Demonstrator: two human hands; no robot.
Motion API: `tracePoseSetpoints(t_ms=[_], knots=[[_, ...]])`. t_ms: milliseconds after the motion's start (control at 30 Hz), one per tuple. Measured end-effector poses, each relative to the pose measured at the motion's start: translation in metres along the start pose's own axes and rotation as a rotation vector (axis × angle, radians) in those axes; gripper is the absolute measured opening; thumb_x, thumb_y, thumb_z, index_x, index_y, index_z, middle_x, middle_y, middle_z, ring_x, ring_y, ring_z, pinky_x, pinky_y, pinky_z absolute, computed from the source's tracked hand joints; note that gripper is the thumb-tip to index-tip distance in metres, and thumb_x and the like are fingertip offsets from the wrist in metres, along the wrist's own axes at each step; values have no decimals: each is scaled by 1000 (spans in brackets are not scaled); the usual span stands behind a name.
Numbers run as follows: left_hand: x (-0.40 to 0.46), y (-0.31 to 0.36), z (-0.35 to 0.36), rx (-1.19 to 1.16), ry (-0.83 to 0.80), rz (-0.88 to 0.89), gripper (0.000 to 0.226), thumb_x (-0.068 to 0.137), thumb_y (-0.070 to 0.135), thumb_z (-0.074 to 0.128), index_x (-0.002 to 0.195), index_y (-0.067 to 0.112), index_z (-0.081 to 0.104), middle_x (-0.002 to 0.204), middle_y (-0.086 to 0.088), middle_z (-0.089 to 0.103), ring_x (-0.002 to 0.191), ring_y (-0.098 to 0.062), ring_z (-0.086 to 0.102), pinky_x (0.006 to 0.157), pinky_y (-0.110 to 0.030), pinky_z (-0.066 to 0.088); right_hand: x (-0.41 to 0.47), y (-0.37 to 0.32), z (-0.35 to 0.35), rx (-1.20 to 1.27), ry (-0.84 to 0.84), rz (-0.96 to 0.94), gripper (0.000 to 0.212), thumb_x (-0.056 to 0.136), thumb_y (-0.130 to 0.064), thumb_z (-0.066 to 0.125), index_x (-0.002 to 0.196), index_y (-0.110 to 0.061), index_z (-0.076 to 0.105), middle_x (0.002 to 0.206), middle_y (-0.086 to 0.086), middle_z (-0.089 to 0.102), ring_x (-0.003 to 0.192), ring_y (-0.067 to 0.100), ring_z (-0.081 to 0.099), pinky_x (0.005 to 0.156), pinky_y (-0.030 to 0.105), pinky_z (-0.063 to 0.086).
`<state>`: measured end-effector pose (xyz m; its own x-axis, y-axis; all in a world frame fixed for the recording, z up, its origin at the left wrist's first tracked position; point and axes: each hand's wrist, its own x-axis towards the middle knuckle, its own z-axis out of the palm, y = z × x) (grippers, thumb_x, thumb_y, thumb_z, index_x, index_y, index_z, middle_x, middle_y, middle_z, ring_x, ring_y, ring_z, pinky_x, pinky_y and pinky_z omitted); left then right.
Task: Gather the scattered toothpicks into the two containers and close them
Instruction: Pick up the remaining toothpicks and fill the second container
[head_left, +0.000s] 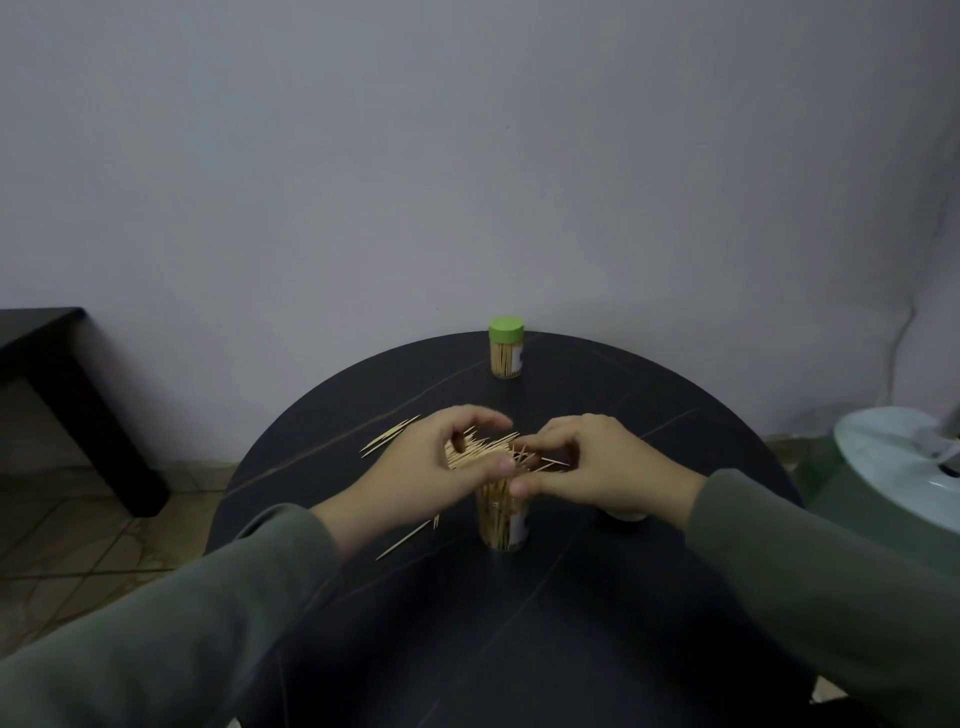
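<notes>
hands (511, 462) w/ toothpicks (475, 451), table ctr

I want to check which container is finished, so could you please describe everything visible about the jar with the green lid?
The jar with the green lid stands upright at the far edge of the round dark table, near the wall. Its body looks like clear plastic, packed with pale wooden toothpicks standing on end, with a white label on its right side. The lid is on. Neither hand touches it; only the table does.
</notes>
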<state>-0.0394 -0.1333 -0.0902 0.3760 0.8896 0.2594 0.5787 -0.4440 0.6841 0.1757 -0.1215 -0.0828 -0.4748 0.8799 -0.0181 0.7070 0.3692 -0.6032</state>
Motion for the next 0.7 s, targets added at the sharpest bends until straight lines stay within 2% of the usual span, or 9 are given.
tracePoseSetpoints(t_ms=[67, 133, 200, 333, 400, 533, 700], knots=[[-2, 1, -2, 141, -43, 197, 51, 87, 45, 66, 135, 40, 47, 124, 34, 48, 112, 8, 45, 90, -14, 39, -1, 1, -1, -51, -67, 45, 99, 46, -88, 57, 130, -37, 57, 119, -21, 58, 119, 6, 48, 109, 47, 35], [-2, 2, -3, 319, -71, 423, 57, 91, 42, 63, 142, 33, 42, 141, 24, 44, 125, 0, 43, 103, -24, 38, -2, -1, 3, -44, -99, 92, 99, 48, -79, 69, 136, -36, 50, 134, -16, 53, 131, 12, 41, 113, 46, 32], [-1, 2, -2, 473, -100, 533, 55, 93, 46, 57, 144, 32, 41, 148, 17, 41, 128, -8, 43, 102, -33, 41, -2, -4, 9, -10, -91, 97, 91, 54, -68, 75, 136, -38, 48, 135, -13, 54, 132, 15, 43, 112, 44, 33], [1, -1, 0, 617, -111, 549, 51, 97, 53, 41, 141, 27, 49, 142, 13, 51, 129, -14, 46, 91, -38, 47, 2, -4, 18, 6, -83, 62, 73, 62, -63, 73, 127, -37, 56, 120, -10, 64, 120, 14, 53, 107, 43, 38], [1, -4, -5, 622, -111, 546, 51, 97, 53, 39, 137, 25, 54, 136, 11, 58, 130, -17, 48, 90, -41, 49, 3, -4, 19, 39, -74, 48, 67, 57, -69, 73, 117, -42, 62, 113, -15, 66, 115, 10, 55, 106, 45, 38], [-3, -11, -13, 595, -135, 510, 50, 95, 54, 44, 137, 30, 53, 128, 14, 63, 132, -13, 47, 98, -39, 47, 6, 3, 19, 63, -76, 45, 78, 43, -90, 64, 110, -51, 62, 112, -22, 66, 117, 8, 54, 106, 47, 39], [-4, -14, -16, 508, -36, 485, 48, 93, 51, 52, 133, 25, 59, 135, 13, 57, 127, -10, 49, 103, -36, 45, 5, 4, 18, 18, -70, 77, 94, 44, -87, 65, 126, -42, 58, 126, -18, 60, 124, 13, 49, 107, 46, 38]])
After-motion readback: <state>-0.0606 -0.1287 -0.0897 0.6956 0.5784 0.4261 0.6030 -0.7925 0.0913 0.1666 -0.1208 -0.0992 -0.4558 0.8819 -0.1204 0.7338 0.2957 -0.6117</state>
